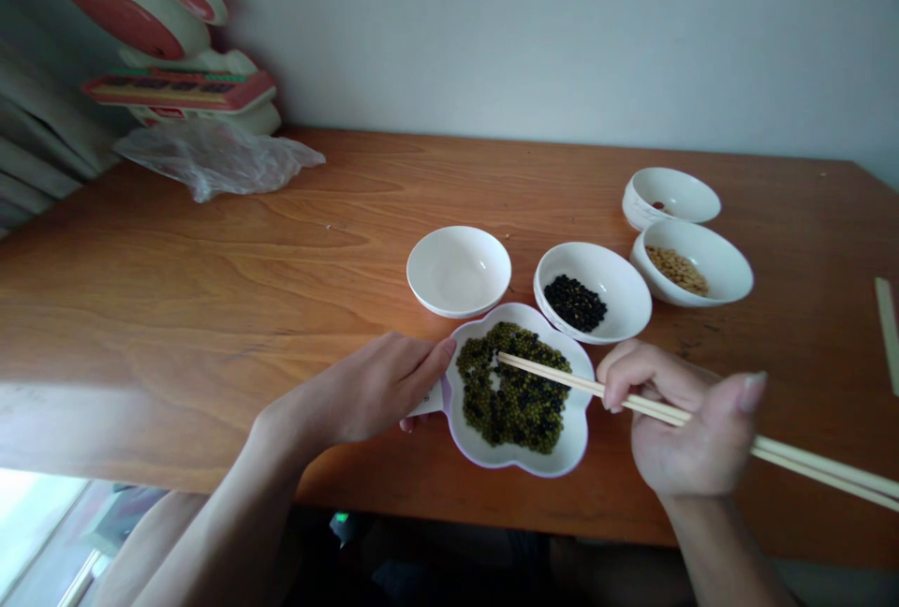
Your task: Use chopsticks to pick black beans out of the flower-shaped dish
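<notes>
A flower-shaped white dish (pixel 576 443) near the table's front edge holds a heap of green and black beans (pixel 516 401). My left hand (pixel 372 387) grips the dish's left rim, fingers curled around it. My right hand (pixel 678 424) is closed on a pair of wooden chopsticks (pixel 702 420); their tips rest over the beans in the dish. Behind the dish stand an empty white bowl (pixel 459 270) and a white bowl with black beans (pixel 594 293).
Further right are a white bowl of yellow beans (pixel 692 262) and another white bowl (pixel 670 195) with a speck inside. A crumpled plastic bag (pixel 217 157) and a red-and-white figure (pixel 161 26) sit at the back left. A wooden stick (pixel 887 331) lies at the right edge.
</notes>
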Demonstrator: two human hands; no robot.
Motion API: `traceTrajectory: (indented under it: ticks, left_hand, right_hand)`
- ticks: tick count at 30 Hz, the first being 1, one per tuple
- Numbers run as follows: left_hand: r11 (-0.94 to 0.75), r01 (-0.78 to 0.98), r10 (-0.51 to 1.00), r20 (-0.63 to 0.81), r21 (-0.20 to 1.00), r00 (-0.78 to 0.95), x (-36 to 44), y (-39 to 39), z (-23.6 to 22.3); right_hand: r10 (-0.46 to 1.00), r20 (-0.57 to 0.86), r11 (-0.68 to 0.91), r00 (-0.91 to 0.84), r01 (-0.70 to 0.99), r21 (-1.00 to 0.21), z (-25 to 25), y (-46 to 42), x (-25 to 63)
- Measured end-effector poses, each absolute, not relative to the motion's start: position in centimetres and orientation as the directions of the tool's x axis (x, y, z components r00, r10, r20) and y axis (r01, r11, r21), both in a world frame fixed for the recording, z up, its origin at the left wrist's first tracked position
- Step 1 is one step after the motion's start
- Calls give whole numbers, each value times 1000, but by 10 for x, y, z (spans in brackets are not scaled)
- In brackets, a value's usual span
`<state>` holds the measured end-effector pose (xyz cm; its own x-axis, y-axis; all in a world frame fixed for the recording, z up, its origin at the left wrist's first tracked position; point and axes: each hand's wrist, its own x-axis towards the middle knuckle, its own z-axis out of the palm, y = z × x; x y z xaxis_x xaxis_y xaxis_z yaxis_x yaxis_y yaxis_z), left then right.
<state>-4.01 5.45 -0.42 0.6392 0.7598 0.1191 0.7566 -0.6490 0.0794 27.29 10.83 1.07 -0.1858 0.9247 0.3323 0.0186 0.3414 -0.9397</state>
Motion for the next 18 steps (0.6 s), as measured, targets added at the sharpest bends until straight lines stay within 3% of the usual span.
traceTrajectory:
  ticks: [6,11,18]
  left_hand:
    - [-644,754,765,135,129,630,-35,57,2]
    - [-569,785,815,38,246,579,-33,58,5]
    - [-621,766,783,128,164,608,-38,56,-3]
  right_hand:
    - [923,329,344,-200,44,-938,14,109,267]
    - [925,311,331,-216,63,-941,10,108,265]
    - [925,283,309,-253,69,-949,0,107,270]
